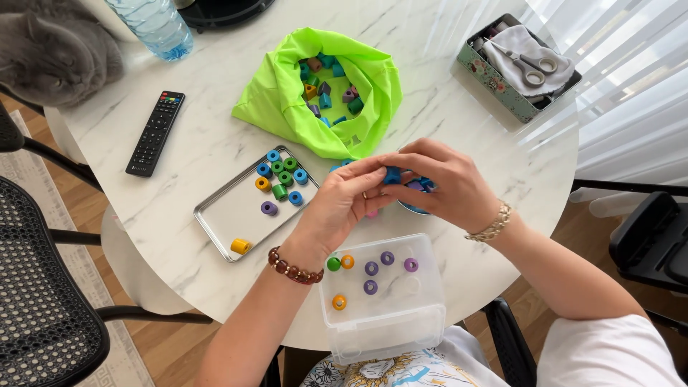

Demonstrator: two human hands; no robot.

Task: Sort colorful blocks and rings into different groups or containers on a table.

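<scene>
My left hand (344,204) and my right hand (441,183) meet above the marble table (459,129), fingertips together on a blue bead (392,174). More blue and purple beads (419,185) show under my right palm. Below my hands stands a clear plastic box (383,301) with several purple, orange and green beads. To the left lies a metal tray (233,215) with blue, green, yellow and purple beads. Behind my hands a lime green cloth bag (287,100) lies open with mixed beads inside.
A black remote (155,132) lies at the left. A grey cat (54,46) sits at the top left beside a water bottle (154,25). A tin with scissors (517,66) stands top right. Black chairs flank the table.
</scene>
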